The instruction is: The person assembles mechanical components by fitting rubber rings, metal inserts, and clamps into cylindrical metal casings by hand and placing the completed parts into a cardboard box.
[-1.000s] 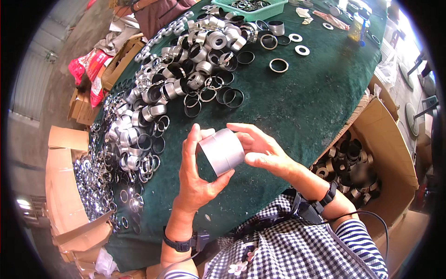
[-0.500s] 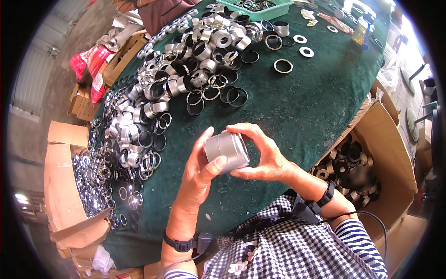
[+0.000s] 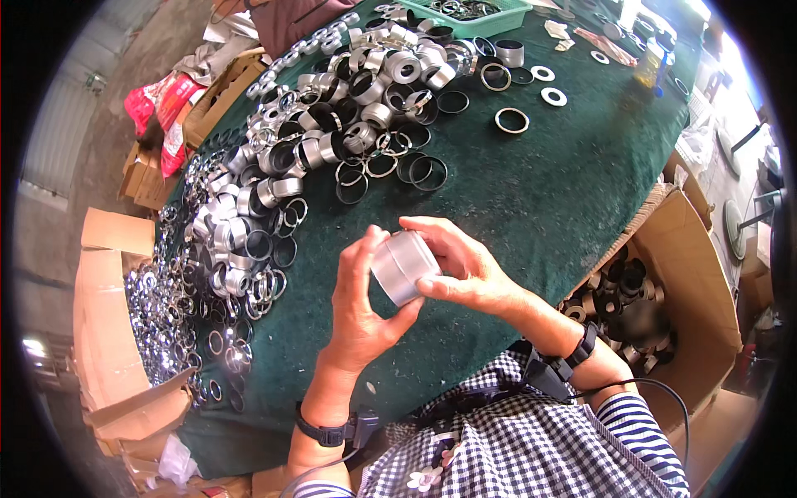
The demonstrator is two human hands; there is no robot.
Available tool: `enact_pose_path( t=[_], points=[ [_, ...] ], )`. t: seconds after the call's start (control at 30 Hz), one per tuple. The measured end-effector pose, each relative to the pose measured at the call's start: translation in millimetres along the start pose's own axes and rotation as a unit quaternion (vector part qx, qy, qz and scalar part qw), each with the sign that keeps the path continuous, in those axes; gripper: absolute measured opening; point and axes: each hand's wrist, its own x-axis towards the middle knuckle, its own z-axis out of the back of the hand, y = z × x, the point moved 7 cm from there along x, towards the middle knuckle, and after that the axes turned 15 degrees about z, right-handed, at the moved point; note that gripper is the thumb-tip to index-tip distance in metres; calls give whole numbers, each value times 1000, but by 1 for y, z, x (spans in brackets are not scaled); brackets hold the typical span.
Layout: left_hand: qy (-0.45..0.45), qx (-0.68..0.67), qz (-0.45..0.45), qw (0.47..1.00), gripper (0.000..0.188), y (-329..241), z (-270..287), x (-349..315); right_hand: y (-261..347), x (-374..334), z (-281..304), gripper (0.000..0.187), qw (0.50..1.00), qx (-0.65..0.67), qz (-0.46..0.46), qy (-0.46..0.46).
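Observation:
A silver metal cylinder [image 3: 404, 267] with a seam line around its side is held tilted above the green cloth, between my two hands. My left hand [image 3: 359, 309] cups it from the left, with fingertips at its upper left edge and the thumb by its lower end. On the other side my right hand [image 3: 473, 272] grips it, thumb pressed on the side and fingers curled over the top. Its open ends are mostly turned from view. Beyond my hands lies a big heap of similar silver cylinders [image 3: 365, 87] mixed with thin rings [image 3: 428, 173].
A green-clothed table [image 3: 531, 191] carries loose flat rings [image 3: 512, 120] and a green basket [image 3: 498, 21] at the back. Cardboard boxes stand left [image 3: 104, 324] and right [image 3: 697, 274], the right one holding dark and silver parts. Small shiny rings [image 3: 162, 324] pile up at the left.
The cylinder has turned and tilted in my hands, so its right rim no longer faces up to view. My left thumb has slid to its lower end; my right thumb now presses its side.

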Motion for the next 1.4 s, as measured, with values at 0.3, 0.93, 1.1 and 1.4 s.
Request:
enact_pose_path(
  t=[0.3,0.93,1.1,1.4],
  points=[
    [-19,36,201,979,77,119,-20,-72,-40,-16,25,70,766,-605,61,207],
    [-110,237,106,959,34,193,-32,73,-63,46,77,11,807,-586,55,36],
    [-50,-124,257,957,14,193,-27,63,-46,45,54,12,894,-436,102,-37],
    [19,-408,302,862,20,81,-5,8,-14,31,-7,15,916,-348,197,2]
  ],
)
